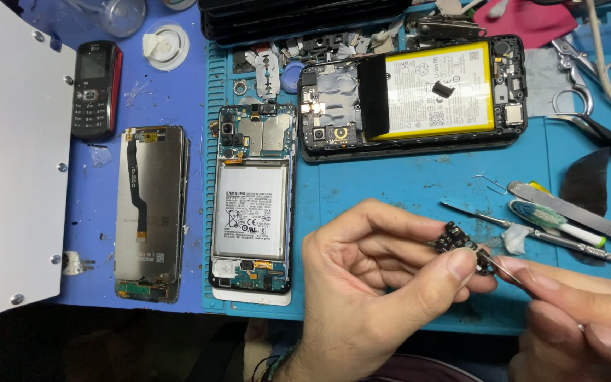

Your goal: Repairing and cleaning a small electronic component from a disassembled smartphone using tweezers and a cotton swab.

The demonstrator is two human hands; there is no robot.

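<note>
Between both hands (pinched): small circuit board

Bright, even overhead light, colours saturated on the blue mat. Glare blows out the white panel far left of the left hand, and a hot glint sits on the metal shield of the opened phone above the hands. Shadows soft and short, pooled just under the left hand. Bottom edge below the wrists falls dark. Right hand slightly soft, close to lens; small circuit board at the fingertips fairly sharp. Mild stretch at corners.
</note>
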